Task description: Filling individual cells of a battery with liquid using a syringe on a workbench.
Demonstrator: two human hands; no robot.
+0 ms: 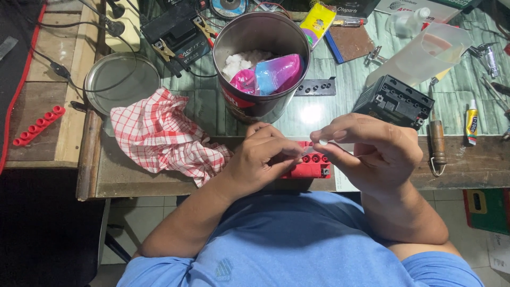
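Here I keep my left hand (263, 159) and right hand (366, 151) together, pinching a small white piece (322, 142) above the red block (313, 165), near the tin (260, 64), for close work.

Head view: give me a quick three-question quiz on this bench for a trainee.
1. True or false: the round metal lid is on the tin.
2. What lies directly under both hands: (a) the red block with round holes, (b) the checked cloth, (c) the glue tube?
3. Which hand pinches the small white piece at its fingertips?

Key:
1. False. The lid lies on the table left of the open tin.
2. (a).
3. The right hand; the left hand meets it just beside the piece.
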